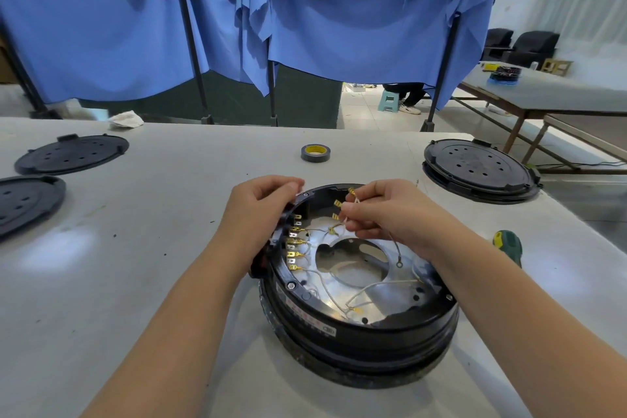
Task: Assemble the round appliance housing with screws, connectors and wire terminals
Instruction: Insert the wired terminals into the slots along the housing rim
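The round black housing [359, 332] sits open side up on the table in front of me, with a shiny metal plate [390, 295] and thin white wires [383, 283] inside. A row of brass terminals [294, 248] lines its inner left wall. My left hand [261, 210] grips the housing's far-left rim from outside, fingers curled over the edge. My right hand [380, 210] hovers over the far side of the housing and pinches a bundle of white wires with brass terminal ends [342, 205].
A roll of grey tape [315, 152] lies beyond the housing. Two black round lids [73, 153] [27, 200] rest at the left, another closed housing [478, 170] at the right. A green-handled screwdriver [507, 244] lies by my right forearm. Blue curtains hang behind the table.
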Demonstrator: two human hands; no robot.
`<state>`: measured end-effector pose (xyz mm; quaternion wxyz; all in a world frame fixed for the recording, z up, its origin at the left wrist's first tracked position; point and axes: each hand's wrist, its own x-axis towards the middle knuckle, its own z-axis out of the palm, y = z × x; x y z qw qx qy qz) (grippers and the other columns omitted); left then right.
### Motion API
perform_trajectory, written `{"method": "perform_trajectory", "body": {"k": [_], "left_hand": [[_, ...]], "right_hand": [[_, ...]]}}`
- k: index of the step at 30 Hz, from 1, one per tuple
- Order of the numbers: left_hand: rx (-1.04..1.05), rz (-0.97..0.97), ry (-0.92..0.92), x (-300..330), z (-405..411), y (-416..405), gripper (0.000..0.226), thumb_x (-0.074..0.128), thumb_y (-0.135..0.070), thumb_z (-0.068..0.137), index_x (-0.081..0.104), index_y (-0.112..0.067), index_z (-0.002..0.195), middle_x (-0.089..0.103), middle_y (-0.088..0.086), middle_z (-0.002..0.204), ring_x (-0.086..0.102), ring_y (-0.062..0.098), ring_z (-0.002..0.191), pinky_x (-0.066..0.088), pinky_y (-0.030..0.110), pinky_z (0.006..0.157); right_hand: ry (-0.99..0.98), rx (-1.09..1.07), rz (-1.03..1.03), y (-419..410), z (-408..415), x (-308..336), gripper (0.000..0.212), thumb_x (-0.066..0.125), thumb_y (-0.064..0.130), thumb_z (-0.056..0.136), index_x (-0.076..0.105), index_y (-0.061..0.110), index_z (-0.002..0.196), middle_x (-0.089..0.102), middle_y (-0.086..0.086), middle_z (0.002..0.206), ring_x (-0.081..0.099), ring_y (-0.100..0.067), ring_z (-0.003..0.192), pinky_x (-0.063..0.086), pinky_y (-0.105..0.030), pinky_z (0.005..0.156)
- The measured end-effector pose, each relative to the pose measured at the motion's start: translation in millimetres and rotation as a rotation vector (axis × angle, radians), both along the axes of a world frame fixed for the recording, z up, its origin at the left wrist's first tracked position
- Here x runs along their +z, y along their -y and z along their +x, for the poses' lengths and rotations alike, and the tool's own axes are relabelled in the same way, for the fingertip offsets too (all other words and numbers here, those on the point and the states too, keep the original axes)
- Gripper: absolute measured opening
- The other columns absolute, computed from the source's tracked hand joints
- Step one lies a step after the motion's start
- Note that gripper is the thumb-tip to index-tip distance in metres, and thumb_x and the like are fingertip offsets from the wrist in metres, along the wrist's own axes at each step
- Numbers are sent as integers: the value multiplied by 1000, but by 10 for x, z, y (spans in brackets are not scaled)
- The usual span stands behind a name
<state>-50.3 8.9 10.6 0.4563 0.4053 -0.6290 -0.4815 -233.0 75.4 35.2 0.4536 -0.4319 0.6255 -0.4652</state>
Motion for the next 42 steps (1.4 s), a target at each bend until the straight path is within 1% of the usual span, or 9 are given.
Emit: {"method": "perform_trajectory", "body": {"k": [4, 6, 10, 12, 15, 20, 25, 30, 42], "left_hand": [[13, 59, 28, -116, -1, 93, 22, 64, -19, 91, 67, -34, 107, 67, -11, 111, 62, 3, 101, 47, 19, 77], [-31, 95, 46, -150, -18, 104, 27, 64, -18, 91, 65, -31, 115, 67, -12, 112, 63, 2, 100, 48, 16, 75], [-1, 55, 136, -167, -51, 86, 19, 61, -18, 92, 72, -33, 94, 70, -13, 95, 65, 1, 85, 47, 13, 61], [38, 45, 132, -180, -55, 97, 17, 61, -16, 92, 68, -30, 98, 68, -12, 98, 63, 1, 86, 44, 15, 62], [45, 51, 102, -187, -57, 112, 19, 64, -14, 90, 65, -23, 107, 67, -8, 103, 63, 4, 90, 43, 17, 66], [135, 16, 123, -198, -44, 112, 6, 72, -20, 82, 71, -25, 84, 70, -6, 82, 66, 7, 77, 47, 20, 62], [175, -70, 229, -221, -30, 140, 4, 74, -27, 79, 71, -26, 78, 55, -8, 60, 54, 5, 55, 41, 23, 55], [150, -68, 269, -227, -29, 173, 6, 73, -30, 80, 70, -27, 76, 53, -9, 52, 51, 1, 47, 38, 22, 53], [132, -38, 262, -251, -28, 190, 9, 72, -33, 81, 69, -27, 74, 62, -7, 60, 61, 9, 61, 43, 25, 57]], "right_hand": [[-212, 167, 122, 20, 48, -15, 8, 68, 21, 89, 67, 14, 93, 75, 2, 75, 63, -2, 55, 50, -16, 54], [-263, 193, 173, 46, 76, -21, 12, 65, 24, 91, 69, 13, 92, 74, 4, 71, 58, -1, 51, 48, -16, 52], [-402, 200, 213, 114, 122, 7, 14, 64, 24, 92, 73, 15, 86, 71, 6, 68, 52, -2, 48, 44, -15, 47], [-458, 216, 229, 155, 150, 32, 12, 65, 23, 91, 72, 16, 85, 70, 1, 72, 50, -5, 49, 42, -16, 46], [-520, 247, 233, 230, 231, 80, 6, 70, 20, 86, 71, 17, 82, 68, 4, 65, 50, -5, 50, 41, -15, 43], [-650, 218, 126, 351, 334, 46, 9, 72, 17, 81, 67, 17, 73, 70, 4, 69, 55, -7, 60, 44, -18, 50], [-607, 186, 10, 319, 262, -57, 12, 74, 25, 80, 65, 20, 75, 73, 4, 69, 58, -7, 58, 49, -24, 54], [-586, 216, -23, 312, 277, -79, 10, 73, 19, 81, 67, 21, 73, 72, 3, 70, 60, 3, 50, 44, -11, 46], [-567, 251, 16, 318, 288, -92, 10, 69, 15, 85, 65, 18, 77, 63, 4, 63, 51, 3, 40, 42, -11, 44]]}}
